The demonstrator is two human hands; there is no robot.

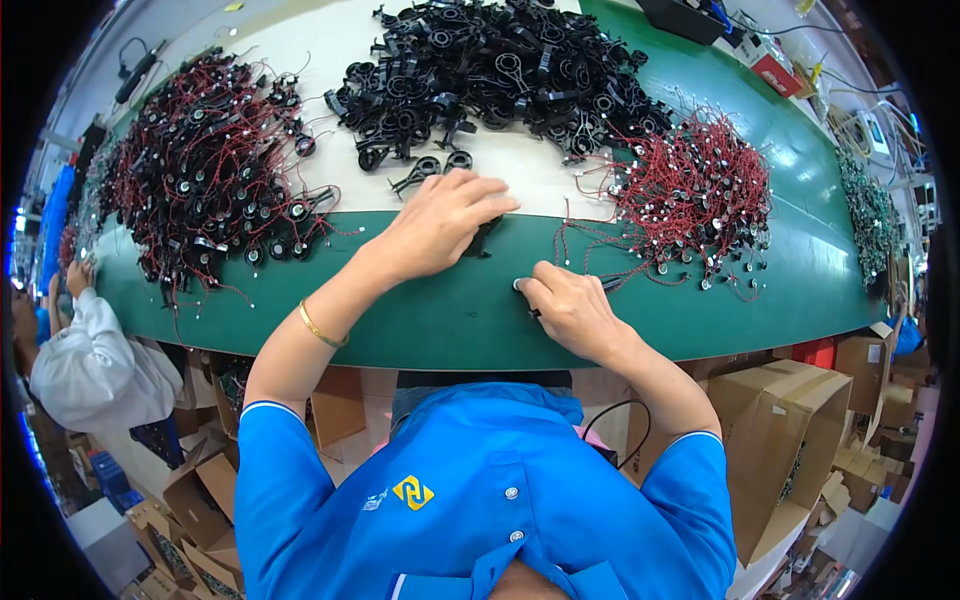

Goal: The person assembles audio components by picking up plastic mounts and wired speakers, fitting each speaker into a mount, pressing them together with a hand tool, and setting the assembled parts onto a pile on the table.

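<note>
Black plastic bracket (pixel 487 235) lies on the green desk (pixel 440 320) at the edge of the white sheet (pixel 520 175), mostly covered by the left hand (pixel 440 222), whose fingers curl down over it. Just beside it, toward the person, the right hand (pixel 570 305) pinches a small round speaker (pixel 519 285), its red wires (pixel 590 255) trailing toward the wired pile (pixel 695 200). Beyond sits the heap of black brackets (pixel 500 70).
</note>
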